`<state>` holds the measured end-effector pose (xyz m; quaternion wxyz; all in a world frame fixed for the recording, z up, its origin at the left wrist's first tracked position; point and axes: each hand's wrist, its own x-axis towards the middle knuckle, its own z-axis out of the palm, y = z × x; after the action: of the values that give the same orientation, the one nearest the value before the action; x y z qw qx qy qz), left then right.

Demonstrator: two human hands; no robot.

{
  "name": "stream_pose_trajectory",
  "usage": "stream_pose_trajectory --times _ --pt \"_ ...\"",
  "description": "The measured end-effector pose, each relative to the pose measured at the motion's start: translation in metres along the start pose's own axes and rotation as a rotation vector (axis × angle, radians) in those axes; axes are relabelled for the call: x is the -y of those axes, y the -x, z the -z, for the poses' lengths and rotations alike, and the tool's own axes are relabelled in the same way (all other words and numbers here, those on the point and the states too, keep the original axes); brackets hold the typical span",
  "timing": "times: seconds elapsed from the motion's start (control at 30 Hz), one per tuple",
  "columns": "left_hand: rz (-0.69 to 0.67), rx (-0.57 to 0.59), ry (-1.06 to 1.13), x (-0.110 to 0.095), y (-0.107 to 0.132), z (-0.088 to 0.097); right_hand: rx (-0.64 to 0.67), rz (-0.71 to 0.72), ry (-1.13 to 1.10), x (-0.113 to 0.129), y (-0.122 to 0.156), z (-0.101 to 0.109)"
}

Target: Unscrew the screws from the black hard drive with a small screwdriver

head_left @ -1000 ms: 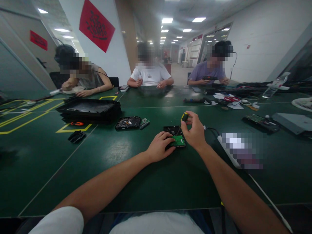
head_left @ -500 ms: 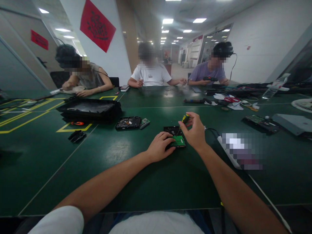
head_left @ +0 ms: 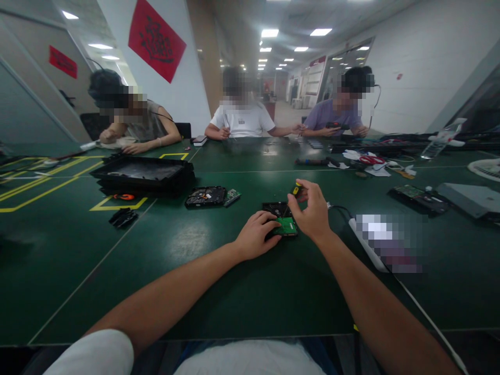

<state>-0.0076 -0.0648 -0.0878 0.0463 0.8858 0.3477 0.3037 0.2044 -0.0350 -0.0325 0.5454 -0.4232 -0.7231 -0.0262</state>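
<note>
A black hard drive [head_left: 278, 209] with a green circuit board [head_left: 287, 226] lies on the green table in front of me. My left hand [head_left: 258, 233] grips its left side, fingers over the top and thumb along the near edge. In my right hand [head_left: 312, 211] is a yellow-and-black screwdriver [head_left: 297, 189], pinched by the handle and tilted. Its thin shaft points down to the drive; the tip is too small to make out. Left of these, another opened hard drive [head_left: 205, 197] lies beside a small loose circuit board [head_left: 232, 197].
Stacked black trays [head_left: 144, 174] stand at left, near black scraps [head_left: 123, 218]. A white blurred-out device [head_left: 371, 245] with cables lies right of my forearm. Another drive [head_left: 417, 199], a grey case [head_left: 469, 199] and a bottle [head_left: 441, 140] are farther right. Three people sit opposite.
My right fingers have shifted slightly around the screwdriver's handle, which now stands a little lower in the grip. My left hand and the drive stay put. The middle person's hand has moved right.
</note>
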Motion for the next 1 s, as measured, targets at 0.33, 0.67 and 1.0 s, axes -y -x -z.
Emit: stream_pose_trajectory --times 0.33,0.67,1.0 --pt "-0.011 -0.011 0.016 -0.0006 -0.0014 0.0002 -0.011 0.009 -0.004 -0.0033 -0.0012 -0.0011" --pt "-0.010 -0.001 -0.005 -0.0001 -0.0005 0.0013 -0.026 -0.026 0.004 -0.0037 -0.0011 0.0002" --pt "-0.008 0.001 0.000 0.0008 0.0007 0.0000 -0.043 -0.060 -0.023 -0.0053 0.0000 -0.0023"
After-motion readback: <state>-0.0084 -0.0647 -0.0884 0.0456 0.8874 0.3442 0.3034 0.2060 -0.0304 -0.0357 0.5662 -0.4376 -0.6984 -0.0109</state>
